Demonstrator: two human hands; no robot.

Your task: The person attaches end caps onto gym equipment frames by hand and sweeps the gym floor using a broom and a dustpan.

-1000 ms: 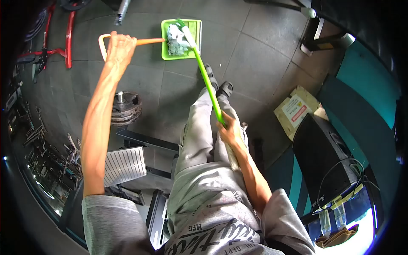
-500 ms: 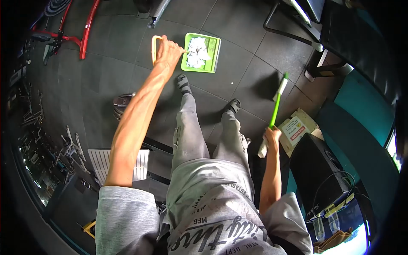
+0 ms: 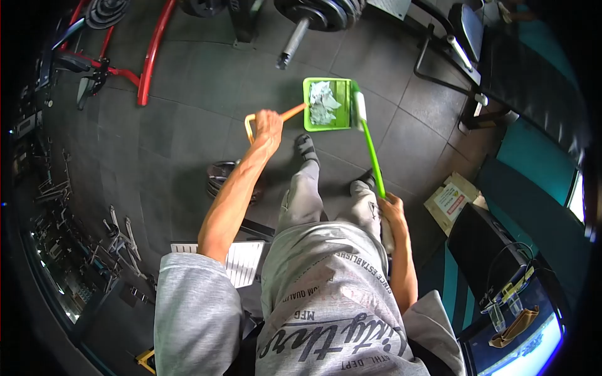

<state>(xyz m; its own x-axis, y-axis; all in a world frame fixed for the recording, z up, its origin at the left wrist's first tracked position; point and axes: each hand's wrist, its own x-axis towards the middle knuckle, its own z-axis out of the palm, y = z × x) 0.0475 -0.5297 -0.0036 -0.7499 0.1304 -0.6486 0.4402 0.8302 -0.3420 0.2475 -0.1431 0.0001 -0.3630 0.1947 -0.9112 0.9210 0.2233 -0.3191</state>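
My left hand [image 3: 268, 128] is closed around the orange handle [image 3: 293, 113] of a green dustpan [image 3: 327, 128]. Crumpled whitish paper or tissue [image 3: 323, 103] lies inside the pan, which is low over or on the dark floor; I cannot tell which. On the other side, my right hand [image 3: 393, 210] grips a broom by its green stick [image 3: 371, 153]. The broom head [image 3: 359, 108], white with green bristles, is at the pan's right edge, touching or very close to it. My feet in dark sandals [image 3: 306, 147] stand just below the pan.
A barbell end with weight plates [image 3: 320, 14] juts in above the dustpan. Red frame bars [image 3: 150, 59] stand at upper left, a black bench frame [image 3: 433, 69] at upper right. At right are a cardboard box [image 3: 451, 200] and a black case [image 3: 483, 250]. A slatted white panel [image 3: 244, 260] lies below my left arm.
The broom has swung left, from out over the floor to the pan's right edge. In view, the dustpan and my left hand sit farther right and lower, as the whole scene has shifted.
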